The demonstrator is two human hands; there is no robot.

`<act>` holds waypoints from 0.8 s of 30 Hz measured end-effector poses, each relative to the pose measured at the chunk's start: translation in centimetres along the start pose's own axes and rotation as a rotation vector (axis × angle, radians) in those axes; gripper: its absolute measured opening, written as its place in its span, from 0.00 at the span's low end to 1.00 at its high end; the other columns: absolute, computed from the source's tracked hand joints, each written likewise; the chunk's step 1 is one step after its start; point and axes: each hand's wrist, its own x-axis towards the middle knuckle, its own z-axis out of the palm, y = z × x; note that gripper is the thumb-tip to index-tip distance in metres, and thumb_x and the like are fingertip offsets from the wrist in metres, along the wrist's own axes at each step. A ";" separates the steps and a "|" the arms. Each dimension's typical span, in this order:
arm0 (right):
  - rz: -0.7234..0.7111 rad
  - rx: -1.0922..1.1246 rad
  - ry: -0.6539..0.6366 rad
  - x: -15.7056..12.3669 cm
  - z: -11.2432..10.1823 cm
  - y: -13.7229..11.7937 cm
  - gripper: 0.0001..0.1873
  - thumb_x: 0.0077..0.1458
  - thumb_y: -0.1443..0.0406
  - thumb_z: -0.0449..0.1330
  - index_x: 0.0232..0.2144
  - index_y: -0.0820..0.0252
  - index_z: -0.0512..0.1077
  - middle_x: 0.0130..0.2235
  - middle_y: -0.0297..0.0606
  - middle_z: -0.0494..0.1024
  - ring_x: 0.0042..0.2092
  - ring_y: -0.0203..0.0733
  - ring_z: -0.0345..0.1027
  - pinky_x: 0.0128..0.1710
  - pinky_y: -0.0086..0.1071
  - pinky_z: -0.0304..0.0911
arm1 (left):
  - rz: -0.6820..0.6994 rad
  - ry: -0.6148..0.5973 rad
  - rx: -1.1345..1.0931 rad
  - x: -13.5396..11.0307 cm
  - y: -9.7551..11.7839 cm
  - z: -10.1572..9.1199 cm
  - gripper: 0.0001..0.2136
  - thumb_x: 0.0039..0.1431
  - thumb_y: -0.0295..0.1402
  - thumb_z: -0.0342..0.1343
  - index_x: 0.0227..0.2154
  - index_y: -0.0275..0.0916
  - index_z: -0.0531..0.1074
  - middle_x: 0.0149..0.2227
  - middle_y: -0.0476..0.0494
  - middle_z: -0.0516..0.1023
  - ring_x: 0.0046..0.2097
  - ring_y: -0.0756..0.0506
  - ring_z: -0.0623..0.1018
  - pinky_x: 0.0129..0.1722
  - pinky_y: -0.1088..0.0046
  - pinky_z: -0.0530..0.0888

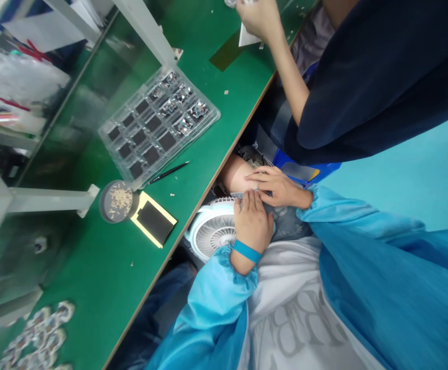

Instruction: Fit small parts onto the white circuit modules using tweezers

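My left hand (252, 223), with a blue band at the wrist, lies palm down with its fingers stretched out. It rests over the edge of a white and pale-blue round fan (214, 234) in my lap. My right hand (280, 187) lies on my thigh beside it, fingers extended and holding nothing. The fingertips of the two hands are close together. On the green bench (193, 190) near them lie black tweezers (169, 172) and a yellow-edged card with a black pad (156, 220).
A clear compartment tray (158, 126) holds small parts and dark pads. Beside it stands a round dish (119, 201) of tiny beige pieces. Several small white-rimmed parts (40, 334) lie lower left. White frame legs (54, 199) line the bench. A co-worker's hand (260, 18) holds something white.
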 end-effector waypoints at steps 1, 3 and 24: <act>-0.001 0.001 0.005 0.0 -0.1 0.0 0.10 0.59 0.68 0.60 0.38 0.53 0.81 0.59 0.35 0.78 0.62 0.56 0.64 0.58 0.58 0.63 | 0.001 0.003 -0.003 0.0 0.0 0.0 0.32 0.67 0.39 0.52 0.67 0.19 0.62 0.68 0.22 0.64 0.70 0.31 0.63 0.68 0.48 0.58; -0.011 0.016 0.038 0.0 -0.1 0.0 0.11 0.58 0.68 0.60 0.40 0.52 0.81 0.56 0.35 0.80 0.60 0.55 0.66 0.57 0.56 0.65 | 0.003 0.013 -0.007 -0.1 0.1 0.0 0.32 0.67 0.39 0.52 0.66 0.19 0.62 0.67 0.22 0.65 0.69 0.30 0.64 0.68 0.48 0.59; -0.017 0.138 0.182 -1.3 0.5 0.4 0.08 0.56 0.67 0.62 0.38 0.53 0.77 0.53 0.39 0.80 0.53 0.51 0.71 0.56 0.51 0.67 | 0.021 0.030 -0.003 -0.6 0.5 -0.1 0.31 0.68 0.39 0.51 0.67 0.22 0.61 0.68 0.24 0.65 0.68 0.31 0.66 0.68 0.48 0.59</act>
